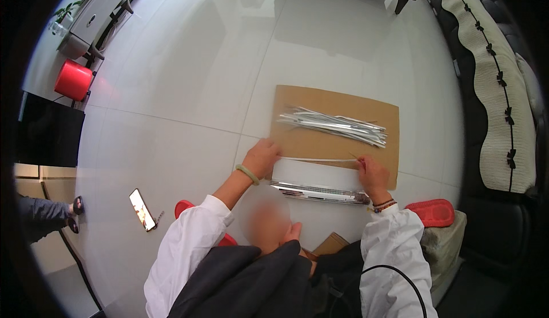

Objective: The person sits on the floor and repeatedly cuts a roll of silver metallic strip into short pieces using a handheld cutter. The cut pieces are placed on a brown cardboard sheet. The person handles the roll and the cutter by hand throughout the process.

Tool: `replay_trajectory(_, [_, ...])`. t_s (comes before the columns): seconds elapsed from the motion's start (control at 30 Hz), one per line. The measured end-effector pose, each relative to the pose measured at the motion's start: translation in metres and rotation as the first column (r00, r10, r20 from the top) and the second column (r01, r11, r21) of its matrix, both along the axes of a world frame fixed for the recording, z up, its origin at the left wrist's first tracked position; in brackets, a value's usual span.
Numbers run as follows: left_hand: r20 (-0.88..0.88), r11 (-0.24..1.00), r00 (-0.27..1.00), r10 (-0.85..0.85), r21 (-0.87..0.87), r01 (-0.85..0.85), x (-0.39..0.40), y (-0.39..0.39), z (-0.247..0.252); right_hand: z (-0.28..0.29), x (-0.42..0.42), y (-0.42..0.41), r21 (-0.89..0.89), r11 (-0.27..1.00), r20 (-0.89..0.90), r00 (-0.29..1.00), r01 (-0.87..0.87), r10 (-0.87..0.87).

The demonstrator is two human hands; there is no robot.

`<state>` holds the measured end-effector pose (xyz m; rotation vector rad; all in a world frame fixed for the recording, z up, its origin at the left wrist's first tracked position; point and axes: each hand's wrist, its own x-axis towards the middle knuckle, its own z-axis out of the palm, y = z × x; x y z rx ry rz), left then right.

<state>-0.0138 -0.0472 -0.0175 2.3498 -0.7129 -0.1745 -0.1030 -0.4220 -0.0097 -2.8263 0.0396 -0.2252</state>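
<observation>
Between my two hands a thin pale strip (319,160) is stretched nearly level. My left hand (263,155) pinches its left end, and my right hand (374,174) grips the right end. Just below the strip lies a white sheet (317,173), with a shiny silver band of small mirror-like squares (319,191) along its near side. Both overlap the near part of a brown cardboard sheet (339,99) on the floor. A loose bundle of thin silvery strips (339,126) rests on the cardboard, beyond my hands.
A lit phone (142,210) lies on the tiled floor (171,82) at left. Red slippers (431,213) are at both sides. Another person's leg (43,215) shows far left, a covered sofa (493,82) at right. Below my hands, a blurred patch (266,221) hides detail.
</observation>
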Motion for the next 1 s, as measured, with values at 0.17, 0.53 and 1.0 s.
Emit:
replay_trajectory(0.17, [-0.05,0.998,0.996,-0.069,0.01,0.07,0.009,0.007,0.002,0.007,0.005,0.003,-0.002,1.0,0.103,0.995,-0.011,0.011])
replay_trajectory(0.53, [-0.015,0.973,0.99,-0.138,0.185,0.138,0.012,0.003,0.013,0.039,-0.033,0.104,0.25,0.894,0.03,0.926,-0.372,0.377])
replay_trajectory(1.0, [-0.01,0.777,0.943,-0.332,0.564,0.279,0.02,-0.003,-0.002,0.019,-0.048,0.13,0.197,0.86,-0.023,0.875,-0.471,0.484])
